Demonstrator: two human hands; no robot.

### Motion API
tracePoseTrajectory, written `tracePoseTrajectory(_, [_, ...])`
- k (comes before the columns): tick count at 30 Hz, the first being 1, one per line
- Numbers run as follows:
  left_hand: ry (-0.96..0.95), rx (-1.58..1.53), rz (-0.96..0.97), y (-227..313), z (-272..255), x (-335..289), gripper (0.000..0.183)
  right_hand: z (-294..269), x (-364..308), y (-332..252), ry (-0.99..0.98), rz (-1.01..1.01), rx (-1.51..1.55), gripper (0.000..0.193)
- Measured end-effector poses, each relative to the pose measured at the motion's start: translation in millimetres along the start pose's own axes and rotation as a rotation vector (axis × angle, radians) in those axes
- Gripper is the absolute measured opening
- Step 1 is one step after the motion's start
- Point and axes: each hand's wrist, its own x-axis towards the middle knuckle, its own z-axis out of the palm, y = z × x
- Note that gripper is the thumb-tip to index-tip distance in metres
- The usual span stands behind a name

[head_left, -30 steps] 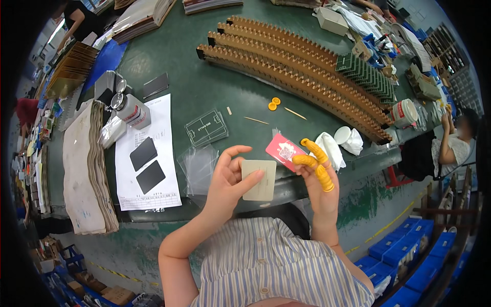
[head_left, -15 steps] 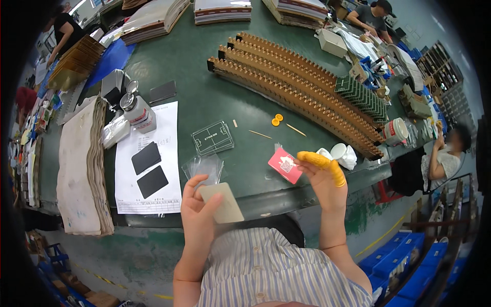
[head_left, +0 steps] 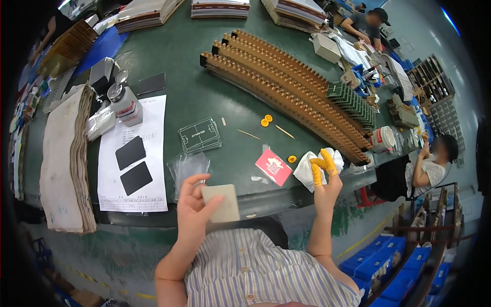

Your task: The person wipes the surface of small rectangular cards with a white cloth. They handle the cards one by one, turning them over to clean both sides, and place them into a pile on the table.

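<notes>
1. Over the near edge of the desk (head_left: 174,77), the left hand (head_left: 192,210) grips a pale card (head_left: 227,205) by its left side, thumb across its face. I'd judge that the flat thumb steadies it without bending it.

2. Well to the right, the right hand (head_left: 328,188) is at a white cloth (head_left: 304,175), its fingers (head_left: 330,162) bent close together. I can't fairly tell from here whether they pinch the cloth or only lie before it. Yellow rubber covers sheathe at least two of them, presumably for grip or cleanliness.

3. Between the hands, a red card (head_left: 273,168) lies flat, with a loose yellow cover (head_left: 292,159) just beside it, handy for the right hand.

4. Farther off, two rolled yellow covers (head_left: 266,121) sit between two wooden picks, small things probably set apart so they don't get lost.

5. On the left, green cards (head_left: 199,135) lie just beyond clear plastic sleeves (head_left: 188,168); two black cards (head_left: 136,178) rest on a printed sheet (head_left: 110,181).

6. Far right, slotted wooden racks (head_left: 276,77) stand side by side, more green cards (head_left: 353,105) upright in them, likely so that their faces stay apart.
</notes>
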Motion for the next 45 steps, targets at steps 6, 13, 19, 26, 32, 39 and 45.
tracePoseTrajectory(6, [-0.2, 0.12, -0.057, 11, 35, 20, 0.05, 13, -19, -26, -0.317, -0.034, 0.716, 0.08])
tracePoseTrajectory(13, [-0.341, 0.291, -0.087, 4, 64, 39, 0.053, 28, -33, -58, -0.445, 0.198, 1.036, 0.114])
tracePoseTrajectory(19, [-0.392, 0.481, -0.005, -6, 67, 49, 0.047, 31, -29, -60, -0.378, 0.268, 1.082, 0.109])
tracePoseTrajectory(26, [-0.315, 0.281, 0.033, -17, 58, 63, 0.037, 34, -31, -53, -0.282, 0.186, 1.045, 0.108])
tracePoseTrajectory(32, [-0.349, 1.046, 0.763, -2, 50, 70, 0.043, 34, -32, -58, -0.23, 0.124, 0.944, 0.11])
tracePoseTrajectory(39, [-0.709, 1.292, 1.134, 8, 52, 76, 0.042, 25, -31, -57, -0.376, 0.2, 1.085, 0.105])
tracePoseTrajectory(45, [-0.611, 0.948, 0.569, 10, 54, 76, 0.05, 13, -18, -33, -0.475, 0.489, 1.276, 0.073])
